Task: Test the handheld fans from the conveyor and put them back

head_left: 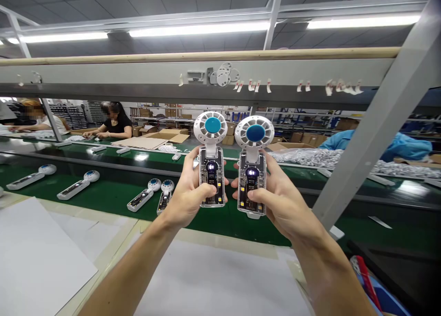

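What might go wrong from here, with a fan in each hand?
The left hand and right hand hold the left fan and right fan close together, so the two might knock. Either fan, if it slipped, could drop onto the green surface below. The left hand, if lowered, might bump the partly hidden fan behind its wrist.

Bare forearms [134, 265] angled inward, left hand [184, 199] and right hand [284, 203] curled, thumbs [206, 190] pointing inward

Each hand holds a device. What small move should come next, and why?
Perhaps a light press with both thumbs: the left hand and right hand each hold a device upright, its display lit, with the thumb on its front below.
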Available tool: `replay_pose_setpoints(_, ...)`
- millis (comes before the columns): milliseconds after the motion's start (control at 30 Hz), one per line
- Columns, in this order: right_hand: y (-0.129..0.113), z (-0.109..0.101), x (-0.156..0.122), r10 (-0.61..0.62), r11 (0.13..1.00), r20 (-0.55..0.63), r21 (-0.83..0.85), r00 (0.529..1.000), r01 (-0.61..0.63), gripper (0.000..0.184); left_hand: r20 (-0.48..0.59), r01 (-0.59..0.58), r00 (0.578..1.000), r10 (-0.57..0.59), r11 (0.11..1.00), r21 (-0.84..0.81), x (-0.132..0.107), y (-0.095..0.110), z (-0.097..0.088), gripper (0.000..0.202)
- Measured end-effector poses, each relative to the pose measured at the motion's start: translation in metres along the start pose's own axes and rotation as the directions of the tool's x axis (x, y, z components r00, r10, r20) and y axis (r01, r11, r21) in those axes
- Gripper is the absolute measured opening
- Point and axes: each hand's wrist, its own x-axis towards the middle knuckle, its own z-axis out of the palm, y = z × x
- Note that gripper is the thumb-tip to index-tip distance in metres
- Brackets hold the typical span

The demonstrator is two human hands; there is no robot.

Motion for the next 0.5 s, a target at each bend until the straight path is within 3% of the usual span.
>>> replay_pose_setpoints(200,0.0059,-0.0018,0.0017,0.001,0.998,-0.015,0.059,1.000,0.000,0.072,0.007,0.004,1.000,-0.004,1.000,-0.019,0.0021,-0.0033,0.0010,0.082)
replay_pose_setpoints(500,0.0045,-0.0018,0.0016,0.003,0.999,-0.021,0.040,1.000,-0.002,0.075,0.001,-0.021,1.000,0.021,0.999,-0.039,0.0036,-0.0051,0.0006,0.076)
